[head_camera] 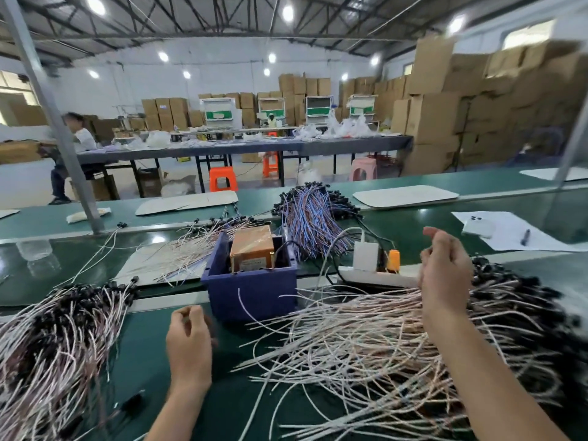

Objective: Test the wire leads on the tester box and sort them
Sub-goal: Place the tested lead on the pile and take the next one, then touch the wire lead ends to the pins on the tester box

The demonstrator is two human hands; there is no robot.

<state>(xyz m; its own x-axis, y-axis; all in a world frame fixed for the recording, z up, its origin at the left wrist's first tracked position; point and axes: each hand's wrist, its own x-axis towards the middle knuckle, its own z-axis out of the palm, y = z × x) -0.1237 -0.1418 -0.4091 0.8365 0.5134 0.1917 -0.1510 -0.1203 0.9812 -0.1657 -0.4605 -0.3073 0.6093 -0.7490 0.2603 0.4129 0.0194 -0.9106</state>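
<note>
Poised over tangled wire leads (366,345) with loose, empty right hand (445,268) and blurred left hand (189,342), grip unclear; best to tease one free for the tester box (253,249)

We see a green worktop (152,361), smooth and glossy, mirroring the ceiling lights. From three o'clock round to nine o'clock lie heaps of wire leads (366,345) in pale, smooth plastic insulation, tipped with matt black ends (525,288). At the centre sits a dark blue box (254,297) of matt moulded plastic, holding an orange-brown unit (253,248) wrapped in shiny clear film. At three o'clock from the box, a glossy white plastic power strip (375,276) carries a white plug (366,256) and an orange plug (394,257). At two o'clock, matt white paper (515,240) lies under a glossy white phone (477,226). Towards one o'clock, far off, stand matt brown cardboard cartons (432,116).
</note>
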